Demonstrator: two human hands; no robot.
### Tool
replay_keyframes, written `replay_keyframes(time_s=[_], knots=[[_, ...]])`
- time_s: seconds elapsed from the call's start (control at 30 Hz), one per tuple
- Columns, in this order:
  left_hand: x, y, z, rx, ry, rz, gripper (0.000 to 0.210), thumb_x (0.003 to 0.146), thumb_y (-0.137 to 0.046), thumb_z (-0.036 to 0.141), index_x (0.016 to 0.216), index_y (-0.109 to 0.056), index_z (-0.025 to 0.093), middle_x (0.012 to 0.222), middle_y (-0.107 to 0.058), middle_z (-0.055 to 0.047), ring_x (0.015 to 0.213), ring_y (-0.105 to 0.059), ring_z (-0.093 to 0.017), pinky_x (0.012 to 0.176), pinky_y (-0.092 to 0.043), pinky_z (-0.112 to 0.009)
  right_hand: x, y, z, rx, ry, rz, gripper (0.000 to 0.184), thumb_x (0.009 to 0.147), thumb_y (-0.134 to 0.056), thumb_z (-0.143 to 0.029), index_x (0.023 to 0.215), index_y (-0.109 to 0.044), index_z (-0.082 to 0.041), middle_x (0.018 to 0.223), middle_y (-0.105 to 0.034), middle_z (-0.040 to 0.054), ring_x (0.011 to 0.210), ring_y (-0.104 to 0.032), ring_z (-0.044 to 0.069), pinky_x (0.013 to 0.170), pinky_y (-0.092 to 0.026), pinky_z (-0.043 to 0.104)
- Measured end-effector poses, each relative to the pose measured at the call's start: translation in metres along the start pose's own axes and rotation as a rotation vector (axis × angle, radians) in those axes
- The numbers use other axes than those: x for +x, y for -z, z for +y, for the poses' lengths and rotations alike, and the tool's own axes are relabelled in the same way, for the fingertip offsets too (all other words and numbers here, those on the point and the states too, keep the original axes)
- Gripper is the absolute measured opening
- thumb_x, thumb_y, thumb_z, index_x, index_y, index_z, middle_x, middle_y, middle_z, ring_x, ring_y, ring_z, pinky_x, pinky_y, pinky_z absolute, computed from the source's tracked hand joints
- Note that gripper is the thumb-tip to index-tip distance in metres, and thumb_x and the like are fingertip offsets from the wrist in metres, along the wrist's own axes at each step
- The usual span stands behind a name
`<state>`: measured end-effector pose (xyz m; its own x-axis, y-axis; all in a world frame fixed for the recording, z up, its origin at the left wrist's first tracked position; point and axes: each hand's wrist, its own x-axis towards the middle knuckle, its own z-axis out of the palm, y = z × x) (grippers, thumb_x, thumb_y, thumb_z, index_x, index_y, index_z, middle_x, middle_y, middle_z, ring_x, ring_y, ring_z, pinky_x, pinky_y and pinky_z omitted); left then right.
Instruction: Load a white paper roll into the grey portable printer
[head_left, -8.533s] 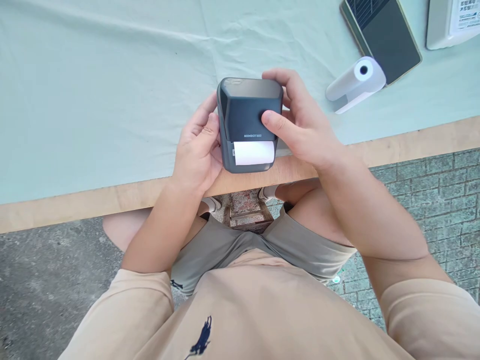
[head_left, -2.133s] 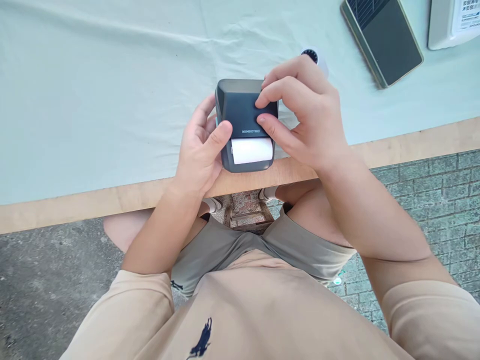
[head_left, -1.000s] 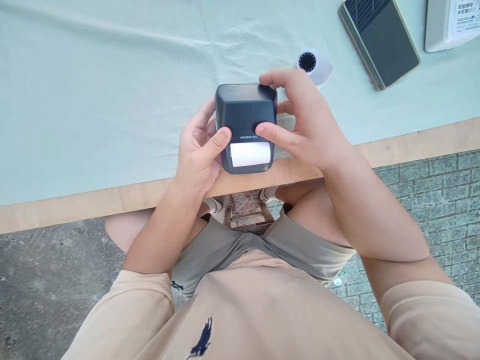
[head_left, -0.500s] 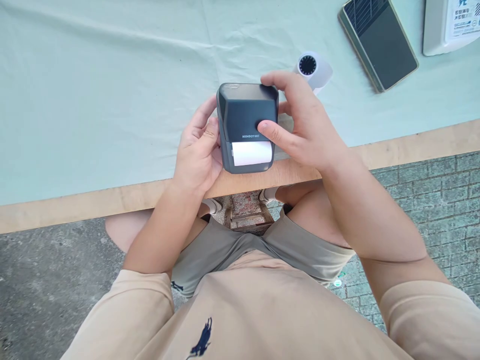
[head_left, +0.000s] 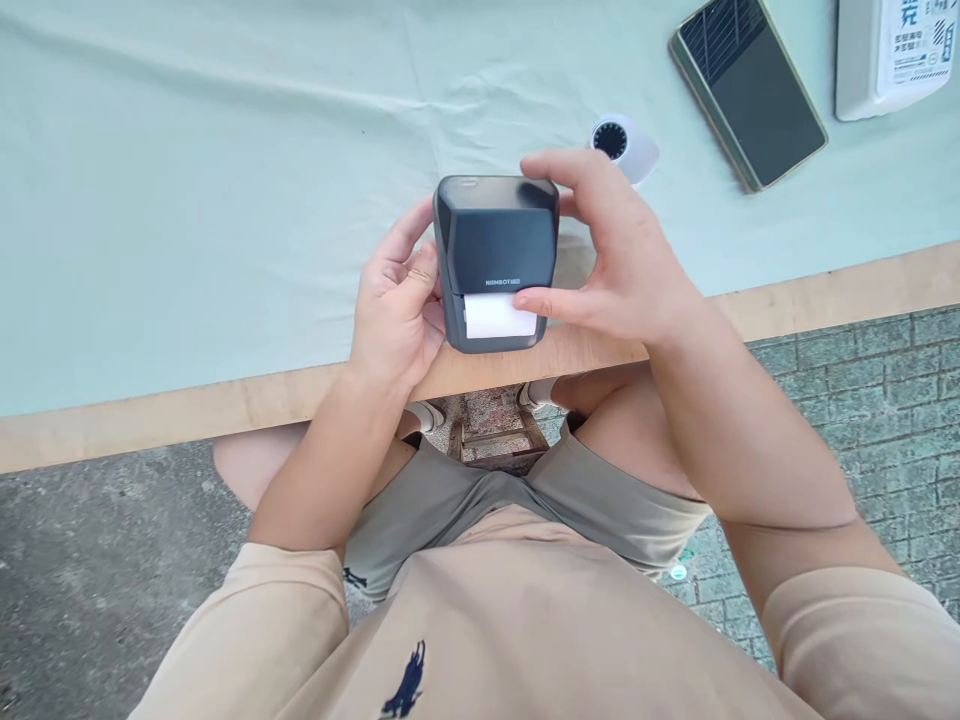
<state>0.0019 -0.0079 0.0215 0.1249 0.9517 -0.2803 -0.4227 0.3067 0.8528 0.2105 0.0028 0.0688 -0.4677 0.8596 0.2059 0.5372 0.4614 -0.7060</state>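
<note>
Printer (head_left: 499,245) is grasped by both hands, left hand (head_left: 394,315) along its side, right hand (head_left: 626,250) at its far corner, thumb (head_left: 551,302) over the white paper (head_left: 491,318).

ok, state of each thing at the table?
Printer: cover closed, held
Paper: exposed at printer's front
Left hand: gripping printer
Right hand: gripping printer, thumb over paper
White roll: dark end visible
Dark slab: lying flat
White case: label up, cropped
Cloth: creased
</note>
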Motion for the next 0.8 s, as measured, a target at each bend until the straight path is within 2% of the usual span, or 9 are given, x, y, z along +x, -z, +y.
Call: replay_keyframes(time_s=[0.1,0.2,0.27,0.37,0.47,0.57,0.63,0.73,0.8], knots=[[0.001,0.001,-0.002,-0.009,-0.022,-0.007,0.022,0.096,-0.056,0.025,0.114,-0.067,0.029,0.098,-0.075,0.003,0.108,-0.072,-0.017,0.084,-0.062,-0.026,0.0,-0.001,-0.005,-0.067,-0.035,0.129,0.055,0.079,-0.065,-0.068,0.118,-0.051,-0.031,0.125,-0.059,0.0061,0.117,-0.057,0.027,0.097,-0.054,0.044],[0.001,0.0,-0.003,-0.03,-0.033,-0.013,0.02,0.094,-0.059,0.026,0.112,-0.068,0.029,0.092,-0.074,0.003,0.102,-0.073,-0.016,0.076,-0.061,-0.021,0.004,-0.007,-0.009,-0.123,-0.161,0.377,0.054,0.078,-0.054,-0.081,0.09,-0.045,-0.028,0.092,-0.056,0.004,0.085,-0.06,0.023,0.074,-0.057,0.042],[0.0,-0.001,-0.003,-0.037,-0.024,-0.026,0.022,0.094,-0.06,0.026,0.114,-0.068,0.028,0.09,-0.074,0.003,0.098,-0.074,-0.015,0.073,-0.06,-0.02,0.009,-0.012,-0.012,-0.091,-0.226,0.512,0.05,0.085,-0.048,-0.075,0.078,-0.034,-0.027,0.08,-0.048,0.0023,0.073,-0.059,0.02,0.066,-0.056,0.039],[0.0,-0.003,-0.002,-0.032,-0.016,-0.027,0.025,0.094,-0.058,0.024,0.117,-0.068,0.028,0.095,-0.074,0.003,0.098,-0.073,-0.014,0.077,-0.06,-0.021,0.016,-0.016,-0.019,0.004,-0.224,0.578,0.04,0.093,-0.048,-0.05,0.073,-0.024,-0.026,0.079,-0.046,0.0022,0.079,-0.064,0.02,0.072,-0.059,0.037],[0.0,-0.003,-0.002,-0.018,-0.001,-0.011,0.026,0.095,-0.057,0.024,0.118,-0.067,0.028,0.098,-0.075,0.002,0.103,-0.072,-0.016,0.082,-0.06,-0.024,0.017,-0.015,-0.026,-0.013,-0.132,0.501,0.029,0.093,-0.052,-0.038,0.073,-0.033,-0.028,0.085,-0.057,0.0024,0.093,-0.067,0.021,0.08,-0.059,0.038],[-0.001,-0.003,-0.001,-0.019,0.006,-0.009,0.025,0.095,-0.057,0.027,0.118,-0.067,0.028,0.098,-0.074,0.001,0.107,-0.071,-0.018,0.086,-0.06,-0.028,0.015,-0.012,-0.028,-0.218,-0.071,0.272,0.013,0.09,-0.055,-0.034,0.079,-0.047,-0.029,0.089,-0.067,0.003,0.09,-0.063,0.025,0.084,-0.054,0.046],[-0.001,-0.003,-0.001,-0.02,-0.002,-0.011,0.025,0.095,-0.058,0.028,0.118,-0.067,0.028,0.096,-0.074,0.0,0.109,-0.071,-0.019,0.089,-0.059,-0.029,0.016,-0.011,-0.026,-0.368,-0.084,0.108,0.003,0.086,-0.055,-0.032,0.084,-0.055,-0.03,0.091,-0.069,0.0032,0.091,-0.06,0.028,0.085,-0.052,0.05],[-0.001,-0.003,-0.002,-0.005,-0.009,-0.023,0.026,0.095,-0.058,0.03,0.119,-0.066,0.028,0.097,-0.074,0.0,0.11,-0.07,-0.02,0.09,-0.059,-0.031,0.021,-0.008,-0.025,-0.47,-0.146,-0.052,0.009,0.081,-0.058,-0.027,0.088,-0.06,-0.031,0.092,-0.071,0.003,0.091,-0.06,0.03,0.071,-0.052,0.047],[-0.001,-0.002,-0.003,-0.011,-0.019,-0.039,0.026,0.094,-0.06,0.03,0.119,-0.067,0.029,0.095,-0.075,0.001,0.102,-0.072,-0.018,0.086,-0.06,-0.03,0.027,-0.006,-0.027,-0.52,-0.16,-0.093,0.011,0.079,-0.059,-0.027,0.088,-0.061,-0.031,0.085,-0.07,0.003,0.078,-0.06,0.026,0.058,-0.049,0.041]])
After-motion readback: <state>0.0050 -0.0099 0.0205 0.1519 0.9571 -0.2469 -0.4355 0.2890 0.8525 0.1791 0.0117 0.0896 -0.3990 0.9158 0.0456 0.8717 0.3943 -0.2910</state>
